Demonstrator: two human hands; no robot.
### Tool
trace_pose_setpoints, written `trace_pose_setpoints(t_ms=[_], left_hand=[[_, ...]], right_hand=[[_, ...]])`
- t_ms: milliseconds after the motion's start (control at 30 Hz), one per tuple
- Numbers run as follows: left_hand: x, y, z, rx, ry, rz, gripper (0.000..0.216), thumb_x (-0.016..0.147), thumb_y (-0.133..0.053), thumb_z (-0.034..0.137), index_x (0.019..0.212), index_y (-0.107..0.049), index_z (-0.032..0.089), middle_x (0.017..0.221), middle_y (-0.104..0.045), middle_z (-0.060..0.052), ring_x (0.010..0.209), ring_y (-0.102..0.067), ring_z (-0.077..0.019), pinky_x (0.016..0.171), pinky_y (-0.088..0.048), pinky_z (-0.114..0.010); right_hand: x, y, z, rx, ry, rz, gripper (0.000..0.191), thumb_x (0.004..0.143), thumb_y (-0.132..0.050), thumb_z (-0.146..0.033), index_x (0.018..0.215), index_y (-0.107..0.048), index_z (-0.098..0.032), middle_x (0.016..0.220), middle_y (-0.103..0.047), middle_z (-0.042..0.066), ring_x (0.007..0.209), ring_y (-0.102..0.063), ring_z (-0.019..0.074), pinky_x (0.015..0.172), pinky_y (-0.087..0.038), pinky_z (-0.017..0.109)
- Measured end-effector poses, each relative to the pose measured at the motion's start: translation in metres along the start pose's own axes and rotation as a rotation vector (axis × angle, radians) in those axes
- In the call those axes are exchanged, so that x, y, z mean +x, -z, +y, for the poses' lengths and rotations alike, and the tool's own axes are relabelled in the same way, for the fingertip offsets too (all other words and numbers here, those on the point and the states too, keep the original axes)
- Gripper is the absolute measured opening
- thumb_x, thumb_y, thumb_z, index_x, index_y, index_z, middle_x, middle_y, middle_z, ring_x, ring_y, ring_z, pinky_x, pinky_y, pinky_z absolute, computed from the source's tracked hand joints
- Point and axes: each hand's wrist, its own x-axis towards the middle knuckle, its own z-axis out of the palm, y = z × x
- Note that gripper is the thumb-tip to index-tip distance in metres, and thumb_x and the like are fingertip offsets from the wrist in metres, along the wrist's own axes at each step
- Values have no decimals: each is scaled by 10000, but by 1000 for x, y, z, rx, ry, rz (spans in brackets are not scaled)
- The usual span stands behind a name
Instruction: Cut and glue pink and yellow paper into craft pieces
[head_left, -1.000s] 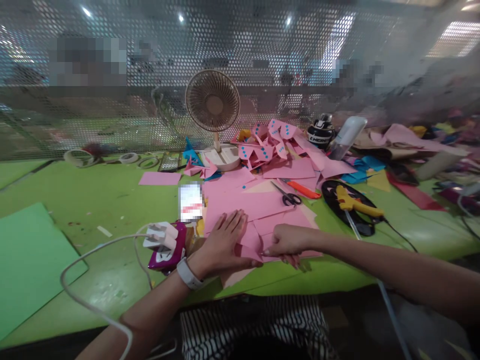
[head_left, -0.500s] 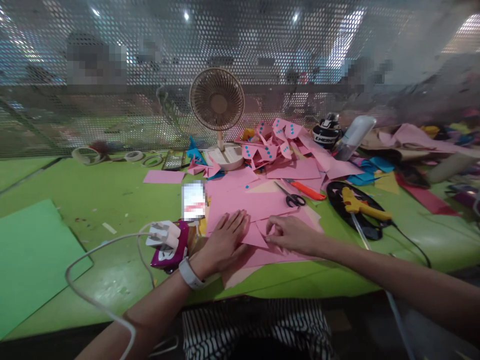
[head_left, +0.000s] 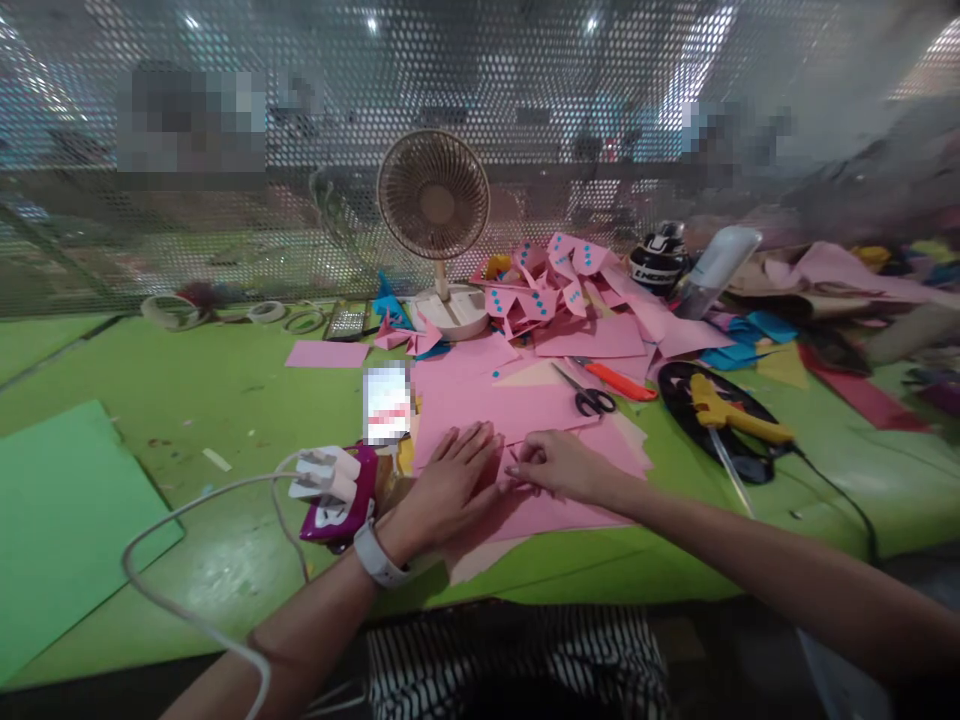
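Observation:
My left hand (head_left: 448, 492) lies flat with fingers stretched on pink paper (head_left: 559, 512) near the table's front edge. Close beside its thumb, my right hand (head_left: 561, 468) is pinched at the edge of the same pink paper, which seems to be folded over. The fingers partly hide that piece. Larger pink sheets (head_left: 480, 400) lie beneath and behind both hands. Black-handled scissors (head_left: 594, 402) and an orange utility knife (head_left: 621, 381) rest just beyond my right hand. A lit phone (head_left: 388, 403) stands behind my left hand.
At right, a yellow glue gun (head_left: 739, 412) lies on a black round dish (head_left: 670, 388). A purple power strip (head_left: 352, 515) with white plugs sits beside my left wrist. Behind are a fan (head_left: 435, 200), folded pink pieces (head_left: 540, 280) and a perforated screen (head_left: 285, 230). Green card (head_left: 67, 530) lies left.
My right hand has moved left, closer to my left thumb, carrying the paper's edge along. The pink triangular flap seen between the hands no longer shows. My left hand stays nearly in place.

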Motion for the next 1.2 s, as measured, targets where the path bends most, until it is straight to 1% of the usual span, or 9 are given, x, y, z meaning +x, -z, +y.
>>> trace_pose_setpoints(t_ms=[133,233,400,500,567,733,933,1100,1200], left_hand=[[1,-5,-1,-7,22,36,540,929,-243,480,1370,-298,174,1461,-272,-87,1357,-179,-195,1108,-131,-408],[1,-6,2,3,30,70,522,930,-263,462,1355,-324,165,1450,-298,-96,1351,-201,-201,1105,-145,-418],[1,-6,5,30,31,106,459,945,-264,378,1344,-343,166,1441,-317,-98,1343,-224,-203,1097,-161,-430],[1,-8,3,40,25,99,456,945,-268,361,1351,-335,165,1439,-320,-100,1339,-235,-208,1092,-172,-438],[2,-10,2,47,28,98,465,944,-270,374,1352,-336,162,1436,-325,-102,1337,-239,-213,1092,-170,-443],[2,-9,2,48,26,95,503,939,-266,423,1374,-299,173,1447,-305,-94,1344,-222,-202,1099,-161,-430],[3,-10,2,41,36,89,495,940,-271,421,1375,-297,186,1450,-299,-87,1346,-216,-186,1104,-154,-416],[6,-17,-4,54,35,91,423,951,-288,301,1358,-324,196,1443,-317,-79,1341,-232,-187,1096,-185,-427],[6,-14,-5,55,20,124,416,948,-295,259,1359,-318,200,1435,-334,-73,1338,-241,-193,1088,-209,-437]], right_hand=[[-2,-1,-10,-52,-33,10,203,792,-514,-359,779,-581,-168,546,-624,-14,390,-535,93,359,-339,175],[-7,0,-15,-157,35,71,182,827,-486,-337,797,-574,-181,579,-636,-18,441,-560,101,402,-353,186],[-23,-2,-10,-568,395,368,160,874,-453,-225,863,-604,-173,805,-664,47,760,-611,166,660,-454,274],[-35,-5,-1,-755,673,396,235,871,-456,-178,1058,-596,-150,1045,-643,100,982,-568,209,836,-446,353],[-41,-7,4,-830,770,371,328,864,-466,-176,1182,-540,-141,1185,-593,107,1077,-528,226,884,-433,388],[-45,-13,13,-899,821,287,371,868,-437,-156,1230,-507,-121,1232,-575,100,1110,-519,215,935,-411,392],[-44,-19,18,-940,836,337,377,862,-431,-137,1231,-504,-105,1232,-570,127,1130,-510,224,974,-382,417],[-44,-20,15,-939,810,373,314,859,-459,-154,1153,-565,-125,1192,-598,123,1116,-522,234,951,-399,419],[-42,-21,12,-934,784,391,309,858,-471,-174,1143,-573,-111,1178,-605,131,1104,-529,243,943,-401,419]])
